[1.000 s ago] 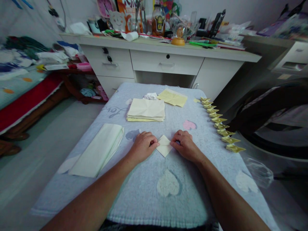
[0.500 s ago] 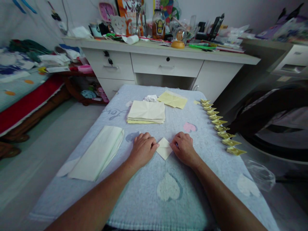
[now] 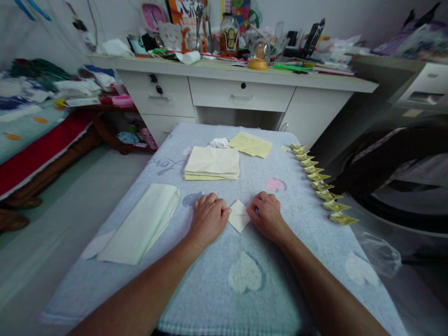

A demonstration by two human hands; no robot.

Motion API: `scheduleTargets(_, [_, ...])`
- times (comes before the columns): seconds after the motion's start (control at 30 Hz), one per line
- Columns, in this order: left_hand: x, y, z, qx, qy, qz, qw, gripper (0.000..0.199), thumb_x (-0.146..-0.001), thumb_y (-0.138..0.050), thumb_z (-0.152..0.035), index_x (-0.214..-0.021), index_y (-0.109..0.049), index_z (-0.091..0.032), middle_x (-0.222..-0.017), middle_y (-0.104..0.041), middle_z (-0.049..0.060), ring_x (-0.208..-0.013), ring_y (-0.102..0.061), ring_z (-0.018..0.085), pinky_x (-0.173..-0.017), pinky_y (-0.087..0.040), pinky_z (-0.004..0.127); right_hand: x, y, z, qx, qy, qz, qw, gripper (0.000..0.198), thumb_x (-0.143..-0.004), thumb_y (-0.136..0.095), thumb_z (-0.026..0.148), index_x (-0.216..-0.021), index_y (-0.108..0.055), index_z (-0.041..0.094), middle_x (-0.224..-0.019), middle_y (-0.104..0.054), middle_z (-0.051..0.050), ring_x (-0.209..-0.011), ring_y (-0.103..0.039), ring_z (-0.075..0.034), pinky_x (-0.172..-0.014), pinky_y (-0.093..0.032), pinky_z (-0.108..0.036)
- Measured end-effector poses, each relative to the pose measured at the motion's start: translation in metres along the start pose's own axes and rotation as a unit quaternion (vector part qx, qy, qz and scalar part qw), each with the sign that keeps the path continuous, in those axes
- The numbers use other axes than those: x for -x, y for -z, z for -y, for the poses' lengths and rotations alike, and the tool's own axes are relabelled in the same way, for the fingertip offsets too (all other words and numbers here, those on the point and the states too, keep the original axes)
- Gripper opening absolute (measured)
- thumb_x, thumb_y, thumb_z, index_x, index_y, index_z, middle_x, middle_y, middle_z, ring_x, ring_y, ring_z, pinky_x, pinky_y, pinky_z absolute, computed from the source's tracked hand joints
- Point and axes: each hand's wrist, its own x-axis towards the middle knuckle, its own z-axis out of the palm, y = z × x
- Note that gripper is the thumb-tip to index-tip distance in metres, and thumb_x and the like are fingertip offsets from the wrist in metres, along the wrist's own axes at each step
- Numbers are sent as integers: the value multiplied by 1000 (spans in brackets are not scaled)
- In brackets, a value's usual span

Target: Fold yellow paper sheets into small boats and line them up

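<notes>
A small folded paper square [image 3: 239,216] lies cornerwise on the cloth-covered table, a crease line running across it. My left hand [image 3: 210,214] pinches its left corner between thumb and fingers. At the opposite corner, my right hand [image 3: 266,211] grips the paper the same way, fingers curled. Beyond the hands sits a stack of cream paper sheets [image 3: 212,161], with a yellow sheet [image 3: 250,143] behind it to the right. A larger folded pale paper [image 3: 142,224] rests left of my left hand. Several folded yellow paper boats [image 3: 322,185] form a row along the right edge.
The table wears a blue cloth with heart shapes [image 3: 245,272]. A crumpled white tissue [image 3: 219,143] lies behind the stack. A white desk [image 3: 241,95] crowded with objects stands beyond. A clear plastic bag [image 3: 380,254] hangs by the right edge, near a front-loading washing machine [image 3: 425,93].
The view has shifted very slightly. Both hands keep their hold on the folded paper, with no clear movement.
</notes>
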Motion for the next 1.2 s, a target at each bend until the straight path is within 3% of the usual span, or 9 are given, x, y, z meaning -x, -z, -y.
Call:
scheduleTargets(0.13, [0,-1,1,6,0,-7,1000,16,-86,-57,-33,-75,-59,-21,-89,-58,4,-91,-50,24,-74,-33,35,0,0,1,5,-5,2,1000,15,-85,-57,25,-74,-64,19,-95,-57,-7,-91,-45,-22,-77,-30,-34])
scheduleTargets(0.23, [0,-2,3,34,-14,-19,999,8,-84,-60,-29,-89,-62,-22,-92,-59,3,-93,-50,23,-77,-34,36,0,0,0,5,-4,1,1000,15,-85,-58,26,-73,-64,19,-95,-57,-7,-91,-45,-22,-77,-30,-34])
scheduleTargets(0.37, [-2,-6,6,90,-85,-15,992,29,-84,-58,-18,-110,-65,-30,-99,-58,2,-96,-47,21,-84,-35,36,0,-2,-1,-1,-3,-1,1000,13,-84,-60,27,-74,-64,19,-95,-57,-6,-92,-45,-23,-78,-30,-35])
scheduleTargets(0.5, [-4,-10,9,103,-122,-1,987,33,-88,-52,-16,-109,-69,-35,-98,-56,3,-94,-45,21,-84,-36,36,0,-3,-3,-11,-10,-7,1000,14,-83,-62,28,-72,-63,19,-95,-57,-7,-91,-45,-23,-77,-30,-35])
scheduleTargets(0.93, [-5,-13,11,113,-114,-4,987,36,-86,-54,-14,-109,-70,-36,-98,-56,3,-94,-45,20,-85,-38,37,-3,6,-16,-68,-31,1,997,17,-87,-54,25,-74,-64,19,-93,-57,-5,-90,-48,-20,-80,-31,-34])
scheduleTargets(1.2, [-3,-11,10,118,-117,-6,986,31,-88,-55,-20,-111,-69,-36,-98,-56,2,-95,-46,20,-86,-37,38,3,3,-4,-5,-32,4,999,11,-82,-61,30,-77,-63,20,-101,-54,-6,-96,-45,-24,-82,-31,-38])
